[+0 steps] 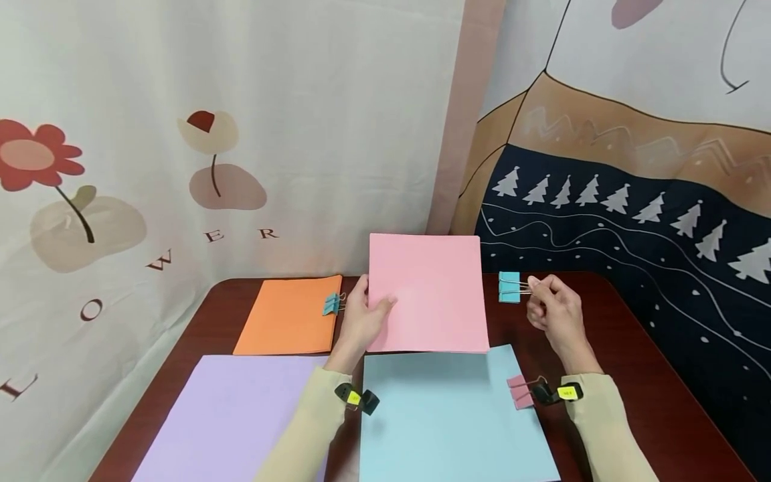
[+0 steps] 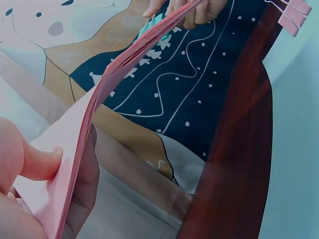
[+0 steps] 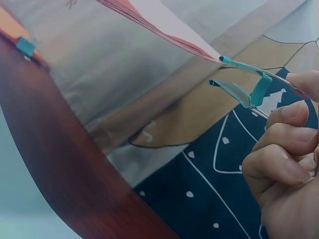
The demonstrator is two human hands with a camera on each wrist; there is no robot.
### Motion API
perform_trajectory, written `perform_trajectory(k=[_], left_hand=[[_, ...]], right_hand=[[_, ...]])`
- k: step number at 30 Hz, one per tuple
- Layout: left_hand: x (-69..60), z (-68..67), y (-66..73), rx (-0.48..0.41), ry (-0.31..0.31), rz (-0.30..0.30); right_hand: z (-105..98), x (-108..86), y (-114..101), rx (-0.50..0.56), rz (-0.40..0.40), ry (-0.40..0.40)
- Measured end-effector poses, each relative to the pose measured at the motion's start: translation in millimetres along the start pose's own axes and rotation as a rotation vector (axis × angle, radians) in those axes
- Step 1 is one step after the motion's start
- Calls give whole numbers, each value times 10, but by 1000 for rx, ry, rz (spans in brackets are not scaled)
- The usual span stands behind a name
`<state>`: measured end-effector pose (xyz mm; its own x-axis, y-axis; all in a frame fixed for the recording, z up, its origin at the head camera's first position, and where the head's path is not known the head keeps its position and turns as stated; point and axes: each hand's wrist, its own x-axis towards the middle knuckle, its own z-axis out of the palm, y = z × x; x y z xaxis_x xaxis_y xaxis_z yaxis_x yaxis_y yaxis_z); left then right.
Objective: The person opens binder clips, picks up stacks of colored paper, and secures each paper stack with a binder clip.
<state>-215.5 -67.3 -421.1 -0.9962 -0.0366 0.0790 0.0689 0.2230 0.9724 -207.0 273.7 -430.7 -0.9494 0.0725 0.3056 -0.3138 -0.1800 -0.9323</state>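
My left hand holds a stack of pink paper upright by its left edge, thumb on the front and fingers behind. In the left wrist view the pink stack is seen edge-on, its several sheets slightly fanned. My right hand pinches the wire handles of a turquoise binder clip between thumb and fingers. Up close in the right wrist view, the binder clip has its mouth spread beside the stack's right edge. The head view shows a small gap between clip and paper.
Orange paper bearing a teal binder clip lies at the back left. Purple paper is at the front left. Light blue paper with a pink binder clip lies before me on the dark red table.
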Motion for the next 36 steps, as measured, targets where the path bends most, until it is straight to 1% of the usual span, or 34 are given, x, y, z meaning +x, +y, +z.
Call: perform_trajectory(k=[4, 9, 12, 17, 24, 28, 36], left_hand=[[-32, -6, -20, -5, 5, 11], [-63, -6, -20, -18, 1, 56], [-74, -8, -19, -21, 5, 71], [-88, -9, -15, -33, 3, 87], [-127, -14, -26, -38, 1, 85], [-136, -4, -31, -47, -13, 106], [-153, 33, -66, -43, -6, 125]], right_hand=[[51, -10, -3, 29, 11, -4], [87, -18, -4, 29, 9, -8], [115, -20, -4, 24, 7, -16], [159, -27, -3, 20, -4, -15], [229, -45, 34, 9, -14, -37], [260, -52, 56, 5, -24, -31], [325, -59, 111, 3, -22, -25]])
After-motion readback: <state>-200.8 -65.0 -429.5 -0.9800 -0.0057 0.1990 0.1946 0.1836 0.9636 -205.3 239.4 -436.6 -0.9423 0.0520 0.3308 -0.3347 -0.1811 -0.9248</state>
